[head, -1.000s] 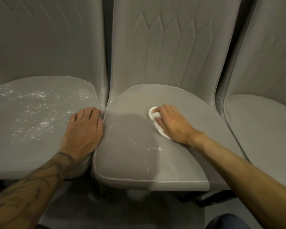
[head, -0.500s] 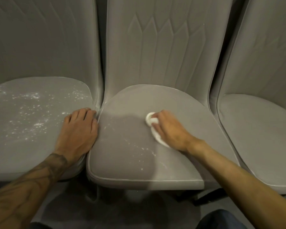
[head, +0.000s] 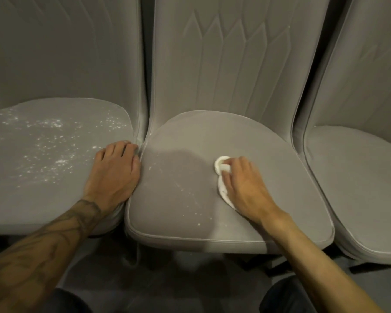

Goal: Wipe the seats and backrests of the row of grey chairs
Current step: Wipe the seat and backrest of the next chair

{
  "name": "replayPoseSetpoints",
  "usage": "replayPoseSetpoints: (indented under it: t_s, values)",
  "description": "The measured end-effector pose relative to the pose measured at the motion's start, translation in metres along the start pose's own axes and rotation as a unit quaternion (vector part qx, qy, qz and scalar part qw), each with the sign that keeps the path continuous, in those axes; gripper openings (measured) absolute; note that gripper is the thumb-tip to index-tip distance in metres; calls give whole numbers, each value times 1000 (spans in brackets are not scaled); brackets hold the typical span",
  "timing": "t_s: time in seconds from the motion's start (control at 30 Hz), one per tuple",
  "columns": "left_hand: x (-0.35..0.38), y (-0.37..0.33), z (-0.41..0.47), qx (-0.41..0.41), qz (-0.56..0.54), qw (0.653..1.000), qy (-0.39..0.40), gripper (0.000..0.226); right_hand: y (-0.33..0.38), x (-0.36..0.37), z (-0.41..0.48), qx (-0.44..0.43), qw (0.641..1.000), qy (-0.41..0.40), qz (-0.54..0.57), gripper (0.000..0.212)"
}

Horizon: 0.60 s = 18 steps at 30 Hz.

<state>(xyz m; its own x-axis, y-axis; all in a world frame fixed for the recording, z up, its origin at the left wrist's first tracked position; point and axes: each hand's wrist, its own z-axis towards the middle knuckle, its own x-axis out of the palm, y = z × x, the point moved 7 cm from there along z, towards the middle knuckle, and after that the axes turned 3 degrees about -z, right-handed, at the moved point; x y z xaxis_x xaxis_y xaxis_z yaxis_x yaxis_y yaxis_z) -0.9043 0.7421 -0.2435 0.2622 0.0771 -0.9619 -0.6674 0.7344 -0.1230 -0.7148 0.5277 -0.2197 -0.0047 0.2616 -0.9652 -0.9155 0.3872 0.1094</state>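
Three grey upholstered chairs stand side by side. On the middle seat (head: 190, 136) my right hand (head: 244, 186) presses a small white cloth (head: 222, 188) flat against the fabric, fingers curled over its top. White specks lie on that seat to the left of the cloth. My left hand (head: 114, 172) rests flat on the right edge of the left seat (head: 43, 154), fingers straight, next to the gap between the chairs. The left seat is scattered with white powder. The middle backrest (head: 230, 59) has stitched arrow patterns.
The right chair's seat (head: 359, 177) shows no powder. Dark floor (head: 167, 279) runs in front of the chairs, and my knees show at the bottom edge. Narrow gaps separate the chairs.
My right hand with the cloth has slid a little toward the front of the middle seat. My left hand has stayed on the left seat's edge.
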Motion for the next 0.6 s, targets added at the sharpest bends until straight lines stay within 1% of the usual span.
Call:
replayPoseSetpoints:
  t_s: [0.03,0.1,0.17,0.2,0.23,0.3,0.33,0.4,0.43,0.47,0.5,0.53,0.6]
  values:
    - [0,0,0,1,-3,1000,-2,42,-3,-3,-6,36,999,-10,-16,26]
    - [0,-1,1,0,-7,1000,-1,42,20,-6,-19,61,998,-24,-1,26]
    - [1,0,1,1,-5,1000,-1,42,55,-3,-24,32,998,-31,52,27]
    - [1,0,1,3,-3,1000,-1,42,66,2,-26,6,999,-13,50,31]
    - [1,0,0,4,-3,1000,-2,42,70,5,-27,-12,999,10,47,35]
    - [1,1,0,3,-5,1000,-6,42,49,4,-31,-2,998,19,57,32]
    - [1,1,0,3,-6,1000,-8,41,33,2,-35,15,999,7,38,29]
    - [1,1,-1,5,-6,1000,-11,41,-1,-7,-46,94,995,-17,-14,28]
    - [2,1,0,7,-5,1000,-12,41,-10,-10,-51,139,990,-28,-26,27]
    - [2,1,0,10,-4,1000,-12,42,-10,-11,-53,164,985,-36,-28,25]
    - [2,1,0,10,-5,1000,-12,42,-1,-10,-52,166,985,-38,-28,22]
    - [2,1,1,9,-6,1000,-11,43,13,-6,-50,147,988,-42,-7,19]
    - [3,1,0,6,-11,1000,-10,43,41,-2,-47,85,994,-45,52,17]
